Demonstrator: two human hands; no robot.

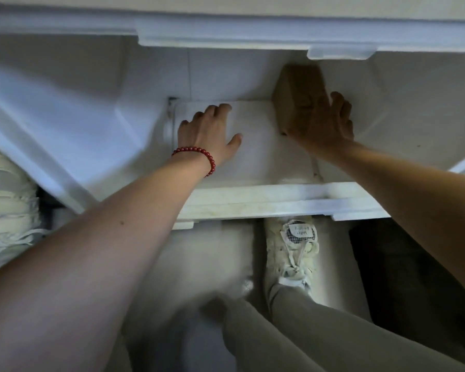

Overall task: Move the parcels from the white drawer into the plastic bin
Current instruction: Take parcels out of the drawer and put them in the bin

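I look down into the open white drawer [279,202]. A brown cardboard parcel [293,98] stands at its far right. My right hand [325,124] grips that parcel, thumb on its near side and fingers round its right side; the hand is blurred. A flat white parcel [263,146] lies on the drawer floor. My left hand [210,132], with a red bead bracelet at the wrist, rests on the flat parcel's far left part, thumb spread and fingers bent near its far edge.
A pale plastic wall [65,116] slopes along the drawer's left side; I cannot tell whether it is the bin. White ledges [253,36] overhang the drawer's far side. My shoe [293,259] stands below the drawer front, and another shoe [6,200] sits at the left.
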